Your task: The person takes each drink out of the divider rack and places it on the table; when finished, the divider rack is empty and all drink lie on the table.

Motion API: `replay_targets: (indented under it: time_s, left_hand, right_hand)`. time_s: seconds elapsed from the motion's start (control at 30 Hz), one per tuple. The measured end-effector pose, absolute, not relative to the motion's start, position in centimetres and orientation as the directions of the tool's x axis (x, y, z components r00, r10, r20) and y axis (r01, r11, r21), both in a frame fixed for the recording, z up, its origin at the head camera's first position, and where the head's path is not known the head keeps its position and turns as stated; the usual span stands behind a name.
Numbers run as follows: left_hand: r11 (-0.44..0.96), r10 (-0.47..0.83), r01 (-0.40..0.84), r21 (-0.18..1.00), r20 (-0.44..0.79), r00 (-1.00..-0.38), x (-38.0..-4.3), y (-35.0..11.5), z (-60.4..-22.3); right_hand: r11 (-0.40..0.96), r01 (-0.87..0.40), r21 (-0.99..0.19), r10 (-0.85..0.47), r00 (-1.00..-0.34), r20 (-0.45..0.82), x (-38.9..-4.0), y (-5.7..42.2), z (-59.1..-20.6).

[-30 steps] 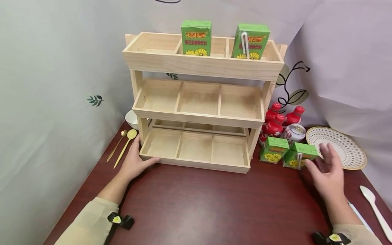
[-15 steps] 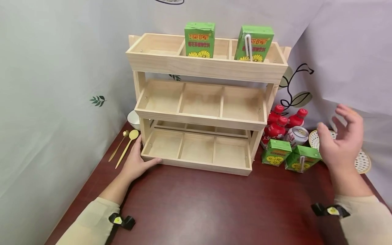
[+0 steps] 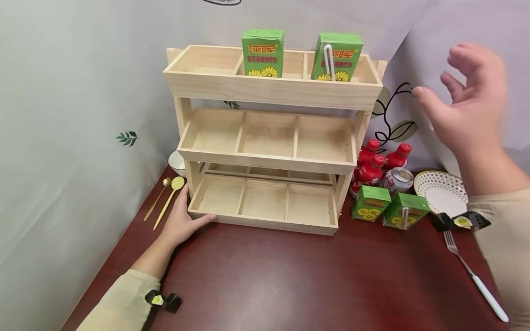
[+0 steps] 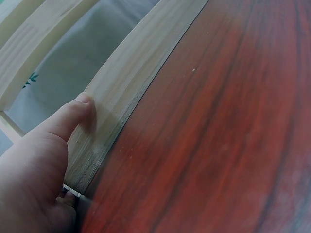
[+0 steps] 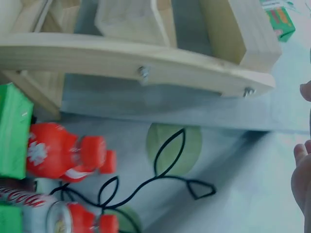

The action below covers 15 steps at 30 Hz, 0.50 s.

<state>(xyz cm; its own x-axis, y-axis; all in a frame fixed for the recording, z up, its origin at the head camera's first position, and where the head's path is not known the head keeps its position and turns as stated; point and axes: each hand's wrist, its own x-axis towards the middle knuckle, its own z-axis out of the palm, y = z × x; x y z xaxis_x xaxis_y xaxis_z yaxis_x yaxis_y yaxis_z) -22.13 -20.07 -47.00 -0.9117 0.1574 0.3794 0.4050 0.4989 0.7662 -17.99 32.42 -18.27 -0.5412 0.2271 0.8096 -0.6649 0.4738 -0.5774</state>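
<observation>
A three-tier wooden rack [image 3: 273, 92] with divided trays stands at the back of the table. My left hand [image 3: 182, 224] grips the lower left corner of its bottom tray, thumb along the front board, other fingers at the side. The left wrist view shows that thumb [image 4: 70, 116] pressing the board. My right hand [image 3: 472, 101] is raised at the right, above tabletop height, fingers loosely bent around nothing. Only its edge [image 5: 301, 179] enters the right wrist view. Two green drink cartons stand in the top tray: one carton [image 3: 262, 54] in the middle compartment, another [image 3: 337, 57] in the right.
Right of the rack stand two more green cartons [image 3: 370, 203], red-capped bottles [image 3: 370, 171] and a soda can [image 3: 397, 179]. Beyond lie a patterned plate [image 3: 440, 193] and a fork [image 3: 472, 271]. On the left are a white bowl [image 3: 176, 162] and golden utensils [image 3: 169, 202].
My right hand has risen from beside the green cartons on the table to about the top tray's height, at the far right. My left hand has stayed on the rack.
</observation>
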Motion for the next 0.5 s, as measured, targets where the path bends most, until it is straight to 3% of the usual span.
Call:
replay_targets:
  time_s: [0.37, 0.5]
  left_hand:
    - [0.514, 0.153, 0.400, 0.759, 0.378, -0.913, -22.1, -20.2, -46.9]
    - [0.518, 0.152, 0.397, 0.758, 0.375, -0.914, -22.1, -20.2, -47.0]
  right_hand:
    - [0.475, -0.633, -0.611, 0.087, -0.658, 0.748, -19.7, 28.2, -14.5]
    - [0.398, -0.645, -0.652, 0.024, -0.703, 0.711, -20.1, 26.6, -13.6]
